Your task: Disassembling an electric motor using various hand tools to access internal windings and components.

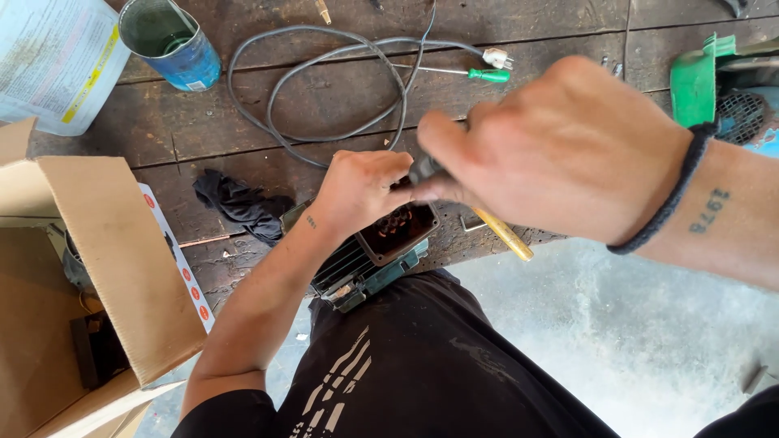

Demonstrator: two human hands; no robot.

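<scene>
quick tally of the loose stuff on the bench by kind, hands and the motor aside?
Containers: 2, white plastic bucket, blue tin can
Screwdrivers: 2, green-handled, yellow-handled
Grey power cords with plug: 1
Black rags: 1
Cardboard boxes: 1
Total: 7

left hand (357, 191) on motor housing (373, 251) | right hand (560, 150) grips dark tool handle (423, 169)
</scene>
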